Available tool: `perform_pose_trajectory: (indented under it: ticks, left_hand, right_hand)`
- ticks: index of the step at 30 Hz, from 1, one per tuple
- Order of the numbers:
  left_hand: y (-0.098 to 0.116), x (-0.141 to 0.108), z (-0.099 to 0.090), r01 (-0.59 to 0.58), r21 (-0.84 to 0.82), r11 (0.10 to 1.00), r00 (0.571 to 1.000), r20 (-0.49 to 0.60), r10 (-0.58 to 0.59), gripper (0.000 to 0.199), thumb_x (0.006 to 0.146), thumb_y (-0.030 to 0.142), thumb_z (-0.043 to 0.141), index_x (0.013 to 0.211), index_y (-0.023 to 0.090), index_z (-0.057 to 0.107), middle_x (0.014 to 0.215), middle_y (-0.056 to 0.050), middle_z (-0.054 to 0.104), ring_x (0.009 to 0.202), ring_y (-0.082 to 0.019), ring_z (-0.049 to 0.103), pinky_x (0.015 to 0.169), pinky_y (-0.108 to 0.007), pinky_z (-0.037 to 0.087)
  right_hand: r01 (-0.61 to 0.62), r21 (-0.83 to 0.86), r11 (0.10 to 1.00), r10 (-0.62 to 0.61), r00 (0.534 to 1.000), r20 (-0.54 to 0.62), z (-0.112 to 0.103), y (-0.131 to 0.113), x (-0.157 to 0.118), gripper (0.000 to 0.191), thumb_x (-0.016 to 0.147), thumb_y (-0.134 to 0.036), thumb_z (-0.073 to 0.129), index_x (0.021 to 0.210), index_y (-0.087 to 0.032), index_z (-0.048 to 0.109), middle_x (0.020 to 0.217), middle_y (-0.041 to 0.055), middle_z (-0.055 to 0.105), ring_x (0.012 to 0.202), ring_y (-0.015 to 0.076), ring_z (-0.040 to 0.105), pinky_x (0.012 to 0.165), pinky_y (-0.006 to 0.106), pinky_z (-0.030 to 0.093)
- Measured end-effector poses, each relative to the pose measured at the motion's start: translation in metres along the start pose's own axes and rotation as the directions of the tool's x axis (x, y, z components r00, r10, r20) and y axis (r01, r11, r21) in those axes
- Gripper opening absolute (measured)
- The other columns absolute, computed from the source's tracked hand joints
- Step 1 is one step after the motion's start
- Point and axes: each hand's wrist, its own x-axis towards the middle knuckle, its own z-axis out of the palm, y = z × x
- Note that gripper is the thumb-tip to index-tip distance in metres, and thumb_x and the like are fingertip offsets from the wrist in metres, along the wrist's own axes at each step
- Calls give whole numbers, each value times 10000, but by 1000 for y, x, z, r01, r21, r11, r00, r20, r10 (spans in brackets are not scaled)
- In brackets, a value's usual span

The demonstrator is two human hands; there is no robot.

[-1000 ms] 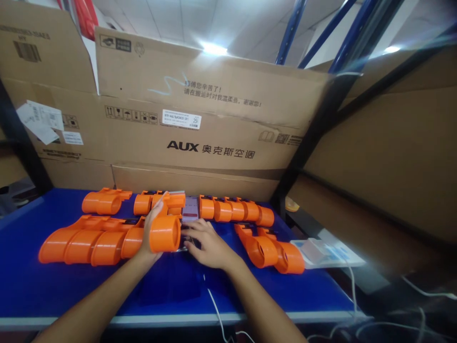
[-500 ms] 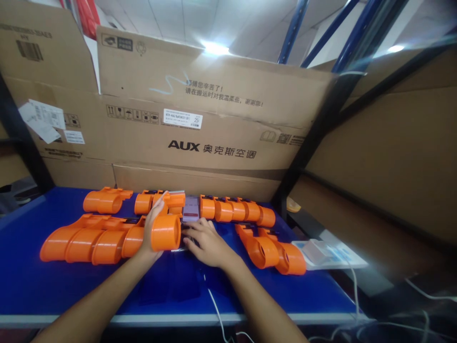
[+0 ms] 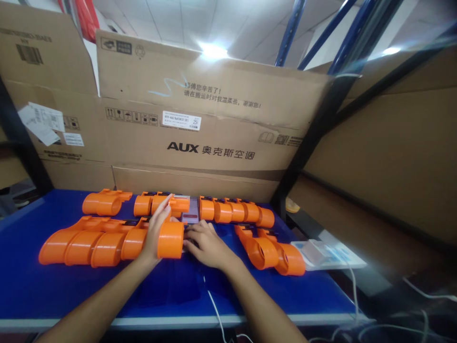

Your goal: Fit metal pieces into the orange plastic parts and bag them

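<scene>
My left hand (image 3: 153,238) is closed round an orange plastic part (image 3: 171,240) with a wide ring at its near end, held above the blue tabletop. Beside it on the right, my right hand (image 3: 209,245) has its fingers bent and close together at the part's edge. What those fingertips grip is hidden behind the ring. A phone-like screen (image 3: 191,212) lies flat just beyond the hands. To the left, several similar orange parts (image 3: 107,247) lie side by side in a row, the nearest of them right by my left hand.
Further orange parts stand in a back row (image 3: 223,212), at the back left (image 3: 103,202) and on the right (image 3: 262,252). A white tray (image 3: 342,259) sits at the right edge. A white cable (image 3: 214,300) crosses the front edge. Cardboard (image 3: 214,128) walls the back.
My left hand has brought the orange part slightly right and nearer to me, up against the right hand's fingers. My right hand has hardly moved.
</scene>
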Motion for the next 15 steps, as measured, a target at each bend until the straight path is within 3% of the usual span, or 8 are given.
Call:
perform_pose_trajectory:
  ticks: [4,6,9,12,15]
  left_hand:
    - [4,0,1,63,-3,998,998,10,-63,803,837,536,700,1525,232,422,581,42,557,480,-127,516,484,-231,401]
    - [6,-2,3,80,38,996,997,15,-81,803,846,556,681,1534,243,409,589,36,567,490,-138,533,480,-231,397]
    - [5,-5,6,69,116,991,997,22,-72,778,841,542,693,1520,268,430,728,-3,644,569,-157,592,531,-251,448]
    - [-2,-6,9,3,174,985,998,56,-13,723,814,473,742,1466,287,492,952,-35,677,663,-155,627,638,-274,507]
    - [-8,-5,10,-14,195,981,990,140,-14,703,839,435,728,1475,295,465,1017,-37,662,693,-153,635,699,-293,530]
  right_hand:
    - [-50,59,997,59,984,-166,-6,7,-2,166,1003,-257,527,1069,-241,679,1104,81,691,1021,249,565,880,392,418]
    - [-75,137,988,115,944,-310,-9,11,-3,149,997,-249,521,1048,-235,661,1077,84,691,1007,249,588,888,394,440]
    - [-110,288,951,254,808,-532,-12,12,-5,123,977,-311,568,1039,-232,638,1003,77,686,916,239,617,844,377,490]
    - [-118,379,918,356,666,-655,-14,10,-8,147,955,-337,601,1051,-230,627,946,62,673,833,219,626,787,358,517]
    - [-106,372,922,360,588,-724,-15,6,-10,179,942,-311,609,1098,-224,621,932,58,661,821,214,626,786,358,522]
